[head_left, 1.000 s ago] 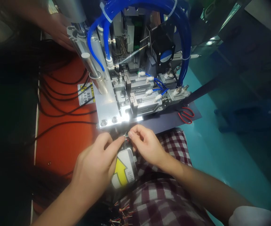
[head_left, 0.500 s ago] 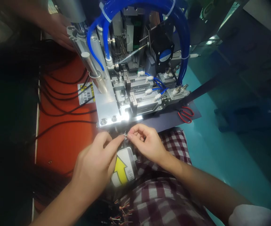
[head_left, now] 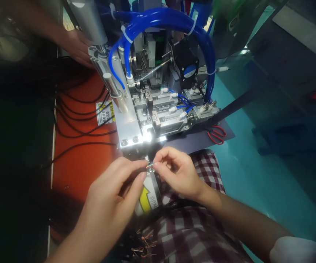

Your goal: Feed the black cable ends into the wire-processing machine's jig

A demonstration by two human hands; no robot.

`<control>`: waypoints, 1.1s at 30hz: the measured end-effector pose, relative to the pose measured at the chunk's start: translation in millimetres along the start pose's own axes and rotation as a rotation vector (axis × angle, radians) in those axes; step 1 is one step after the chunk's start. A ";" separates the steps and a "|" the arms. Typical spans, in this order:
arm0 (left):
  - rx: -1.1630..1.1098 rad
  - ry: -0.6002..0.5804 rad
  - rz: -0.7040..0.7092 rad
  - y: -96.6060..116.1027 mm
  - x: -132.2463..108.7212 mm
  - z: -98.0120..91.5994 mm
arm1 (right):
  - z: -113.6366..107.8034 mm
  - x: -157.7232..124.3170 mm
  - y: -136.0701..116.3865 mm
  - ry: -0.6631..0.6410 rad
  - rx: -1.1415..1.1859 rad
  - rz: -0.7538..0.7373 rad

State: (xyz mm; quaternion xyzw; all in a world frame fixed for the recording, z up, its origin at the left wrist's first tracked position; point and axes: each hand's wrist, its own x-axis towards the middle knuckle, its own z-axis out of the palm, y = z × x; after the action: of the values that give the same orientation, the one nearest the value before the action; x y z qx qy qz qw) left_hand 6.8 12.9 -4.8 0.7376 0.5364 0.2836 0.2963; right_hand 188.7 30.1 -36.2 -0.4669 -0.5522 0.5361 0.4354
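Between the fingertips of my right hand point(head_left: 178, 171) is a pinch of thin wires point(head_left: 150, 165), their ends pointing left; one looks greenish and the tips are too small to make out fully. My left hand point(head_left: 116, 186) is close on the left, its index fingertip at the wire ends and its thumb held apart below. Both hands are just in front of the metal machine point(head_left: 132, 128). Under them sits a white cover with a yellow arrow point(head_left: 145, 199), partly hidden by my left hand.
Blue air hoses point(head_left: 171, 18) arch over the machine. Red-handled snips point(head_left: 217, 135) lie on the grey sheet at the right. Black cables point(head_left: 83, 142) cross the orange table point(head_left: 78, 168). Another person's hand point(head_left: 78, 47) is at the upper left. Stripped wire ends point(head_left: 143, 243) lie by the checked cloth.
My left thumb and index finger have parted from their pinch at the wires. The wires now point left from my right fingertips. The view has shifted slightly.
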 end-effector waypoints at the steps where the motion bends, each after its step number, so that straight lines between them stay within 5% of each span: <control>1: -0.097 -0.037 -0.079 4.4 1.1 -3.4 | -1.3 -1.7 -2.5 -0.037 0.000 -0.024; 8: -0.516 -0.176 -0.459 10.4 6.1 -6.9 | -4.1 -8.4 -11.6 -0.145 -0.063 -0.084; 14: -0.661 -0.204 -0.607 6.2 0.3 -1.0 | 4.5 -11.6 -18.8 -0.111 0.109 0.192; 21: -0.727 -0.196 -0.633 1.6 -0.8 1.6 | 8.6 -9.2 -26.7 -0.122 0.225 0.397; 33: -0.650 -0.096 -0.616 8.1 -2.4 5.7 | 7.0 -10.9 -20.9 -0.100 0.144 0.317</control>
State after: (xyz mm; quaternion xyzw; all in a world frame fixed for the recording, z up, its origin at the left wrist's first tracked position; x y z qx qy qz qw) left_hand 15.4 7.8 -2.8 0.4244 0.5998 0.3016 0.6076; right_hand 182.8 18.3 -15.4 -0.4887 -0.4529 0.6586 0.3498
